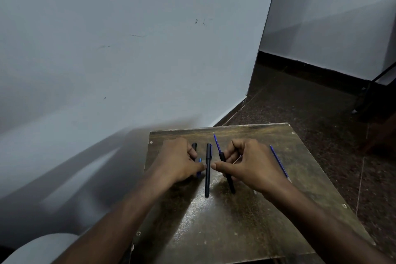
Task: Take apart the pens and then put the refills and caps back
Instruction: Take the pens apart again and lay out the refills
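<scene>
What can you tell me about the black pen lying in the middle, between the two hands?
The black pen is slim, dark and looks like matte plastic. Its cap, with a clip, seems to be on at the far end. It lies flat on the worn wooden table, pointing away from the person. The left hand and right hand flank it, fingertips close to its barrel; whether they touch is unclear.

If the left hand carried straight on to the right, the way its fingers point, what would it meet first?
Most likely the capped black pen lying between the hands; the left hand fingertips are almost on it already, though contact is unclear.
</scene>
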The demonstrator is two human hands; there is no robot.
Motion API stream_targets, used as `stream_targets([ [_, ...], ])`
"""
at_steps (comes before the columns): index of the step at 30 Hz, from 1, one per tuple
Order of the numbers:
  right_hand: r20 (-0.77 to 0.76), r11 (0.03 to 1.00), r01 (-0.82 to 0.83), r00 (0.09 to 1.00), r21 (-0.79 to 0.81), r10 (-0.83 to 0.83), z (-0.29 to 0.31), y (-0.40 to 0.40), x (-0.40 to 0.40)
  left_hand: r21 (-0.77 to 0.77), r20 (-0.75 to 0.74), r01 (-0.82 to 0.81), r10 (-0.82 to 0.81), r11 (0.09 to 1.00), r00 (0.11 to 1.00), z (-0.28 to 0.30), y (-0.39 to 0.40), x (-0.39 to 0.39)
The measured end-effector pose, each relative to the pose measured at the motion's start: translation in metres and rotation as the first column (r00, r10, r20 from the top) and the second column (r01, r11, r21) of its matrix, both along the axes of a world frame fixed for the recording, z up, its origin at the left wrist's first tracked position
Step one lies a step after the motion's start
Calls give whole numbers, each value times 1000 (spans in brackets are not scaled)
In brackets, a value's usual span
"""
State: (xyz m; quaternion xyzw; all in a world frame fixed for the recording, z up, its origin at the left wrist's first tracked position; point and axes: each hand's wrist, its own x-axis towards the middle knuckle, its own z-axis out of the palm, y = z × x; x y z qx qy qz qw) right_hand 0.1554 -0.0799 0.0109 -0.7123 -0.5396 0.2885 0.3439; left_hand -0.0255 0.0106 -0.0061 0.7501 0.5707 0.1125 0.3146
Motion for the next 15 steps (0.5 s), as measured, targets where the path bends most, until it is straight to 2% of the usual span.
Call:
stream_targets([
  [6,-28,999,-32,999,-13,32,-4,0,-1,56,-51,-11,14,998,999,-2,3,-2],
  [10,-204,999,-36,978,-24,30,-4,1,1,136,35,30,-35,990,999,3,7,-2],
  [15,-400,999,-44,916,-32,27,-4,3,-1,-56,214,229,-213,972,953,13,2,-4],
])
